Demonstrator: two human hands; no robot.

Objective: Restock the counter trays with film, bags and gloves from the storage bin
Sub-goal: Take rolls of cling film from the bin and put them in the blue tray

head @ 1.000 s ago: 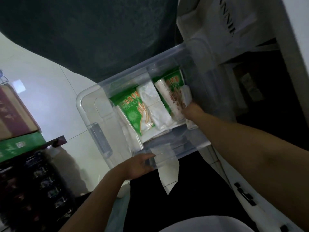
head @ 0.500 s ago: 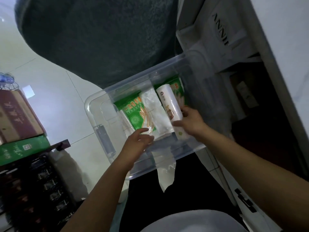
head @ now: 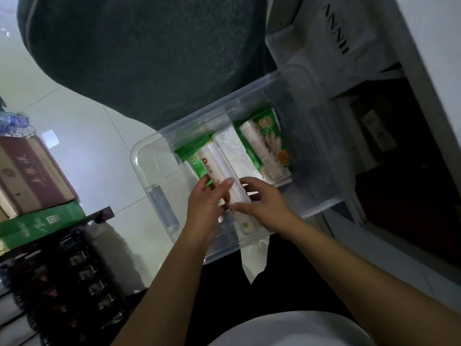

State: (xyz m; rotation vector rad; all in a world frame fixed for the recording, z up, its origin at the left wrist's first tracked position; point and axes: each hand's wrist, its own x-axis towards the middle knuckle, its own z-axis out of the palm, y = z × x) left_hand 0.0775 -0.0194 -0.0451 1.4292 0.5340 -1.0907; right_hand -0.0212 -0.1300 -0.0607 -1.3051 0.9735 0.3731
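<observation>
Head: film roll (head: 212, 161) in left grip (head: 205, 208)

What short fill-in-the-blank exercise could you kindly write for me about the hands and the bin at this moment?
1. The left hand and the right hand together hold a white ____ above the storage bin.
2. The second roll lies in the bin on a glove pack printed in ____.
3. In the picture, the second roll lies to the ____ of the held roll.

Missing words: roll; green; right.
</observation>
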